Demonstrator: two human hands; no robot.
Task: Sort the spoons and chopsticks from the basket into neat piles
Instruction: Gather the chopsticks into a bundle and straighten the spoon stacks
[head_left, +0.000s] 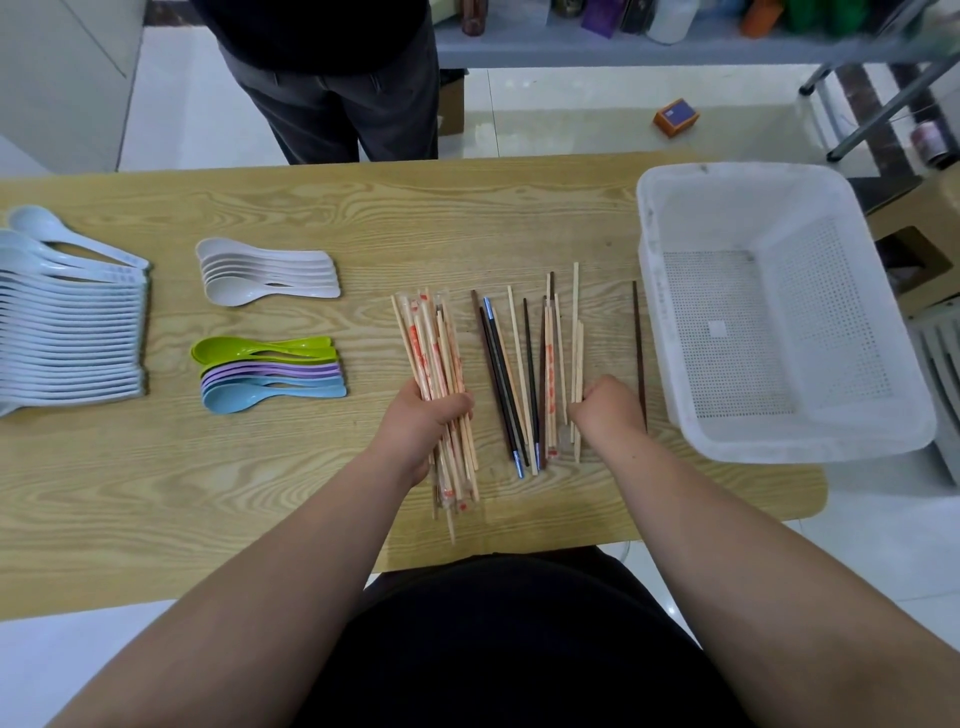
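My left hand (423, 421) grips a bundle of wrapped wooden chopsticks (431, 343) with red print, lying on the wooden table (363, 223). My right hand (608, 408) pinches a few bare wooden chopsticks (575, 332) at the right of a loose spread of dark, blue-tipped and wooden chopsticks (519, 374). One dark chopstick (638, 343) lies alone by the white plastic basket (779, 441), which holds nothing. Spoons lie sorted at left: a long row of pale blue spoons (67, 332), a beige stack (260, 275), and a stack of green, purple and blue spoons (265, 371).
A person in dark trousers (343, 104) stands at the table's far edge. A grey shelf with bottles (623, 31) and a small orange box (675, 117) on the floor are behind. A cardboard box (919, 249) sits right of the basket.
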